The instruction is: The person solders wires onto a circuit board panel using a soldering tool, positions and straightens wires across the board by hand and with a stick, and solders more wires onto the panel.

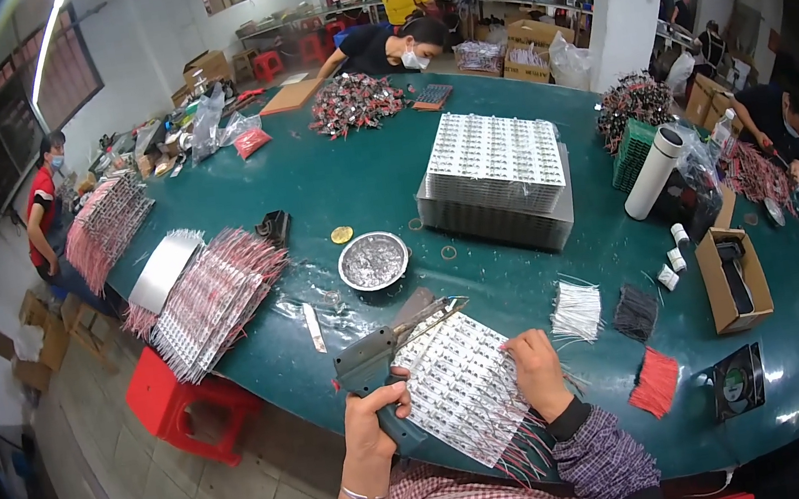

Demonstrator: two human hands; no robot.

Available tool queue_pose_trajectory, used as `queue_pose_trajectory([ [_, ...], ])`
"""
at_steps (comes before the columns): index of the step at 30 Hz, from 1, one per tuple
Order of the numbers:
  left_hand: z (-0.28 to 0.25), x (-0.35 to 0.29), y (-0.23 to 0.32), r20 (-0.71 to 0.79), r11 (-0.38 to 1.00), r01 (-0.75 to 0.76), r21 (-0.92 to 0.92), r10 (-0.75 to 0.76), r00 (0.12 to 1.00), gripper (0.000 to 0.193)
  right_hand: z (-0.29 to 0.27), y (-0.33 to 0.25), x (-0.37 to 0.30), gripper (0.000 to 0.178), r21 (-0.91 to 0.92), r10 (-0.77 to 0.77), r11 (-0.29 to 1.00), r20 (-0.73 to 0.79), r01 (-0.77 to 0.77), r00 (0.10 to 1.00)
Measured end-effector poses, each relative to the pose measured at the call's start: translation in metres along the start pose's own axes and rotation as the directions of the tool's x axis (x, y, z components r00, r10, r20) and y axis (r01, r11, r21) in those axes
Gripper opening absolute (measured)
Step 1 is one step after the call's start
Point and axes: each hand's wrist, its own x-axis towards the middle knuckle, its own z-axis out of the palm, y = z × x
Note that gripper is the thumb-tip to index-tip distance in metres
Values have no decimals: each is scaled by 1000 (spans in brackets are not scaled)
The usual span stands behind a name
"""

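My left hand (379, 424) is wrapped round the grip of a dark green soldering gun (366, 363). Its metal tip reaches over the far edge of a white circuit board panel (462, 382), which carries rows of small parts. Red and white wires hang from the panel's near right edge. My right hand (538, 369) is closed in a pinch at the panel's right edge; what sits between the fingertips is too small to make out. Right of that hand lie bundles of white wires (576, 311), black wires (636, 312) and red wires (654, 381).
Beyond the panel stands a metal bowl (374, 261). Stacked panels (495, 171) rise at the centre, and wired panels (214, 299) pile up left. On the right are a white flask (654, 172), a cardboard box (735, 281) and a small fan (738, 382). Co-workers sit around the table.
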Motion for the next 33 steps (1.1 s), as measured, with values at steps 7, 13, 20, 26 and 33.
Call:
queue_pose_trajectory([
  [7,-9,3,2,-15,1000,0,-26,0,1000,27,4,-1,0,15,14,3,1000,-1,-3,1000],
  [13,-9,5,1,-12,1000,6,-26,-6,1000,28,2,1,1,14,4,-5,1000,-8,5,1000],
  [20,-18,0,0,-17,1000,12,-18,-12,1000,26,-3,-6,0,18,-43,-32,999,18,32,999],
  [26,-22,-5,4,-59,1000,-14,-25,13,998,27,-15,-12,-10,16,-77,-1,997,14,2,1000],
  [33,-26,-7,9,-56,999,-27,-37,25,998,27,-42,-22,-52,19,-90,90,992,14,-89,996],
])
